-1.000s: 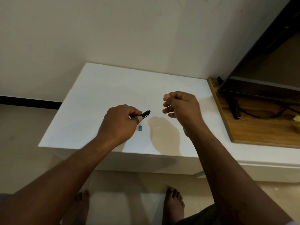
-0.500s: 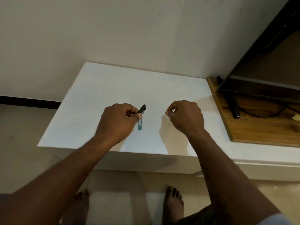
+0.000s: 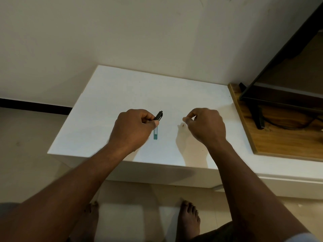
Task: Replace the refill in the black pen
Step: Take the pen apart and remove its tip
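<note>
Two hands: left hand [image 3: 134, 130] grips the black pen [image 3: 159, 116] above a teal piece [image 3: 155, 134]; right hand [image 3: 206, 126] pinched, contents unclear.

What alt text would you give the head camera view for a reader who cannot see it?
Over a white table, the left hand grips a black pen while the right hand pinches something too small to identify. A clear, teal-ended tube lies on the table just below the pen, and a wooden board sits at the right.
</note>
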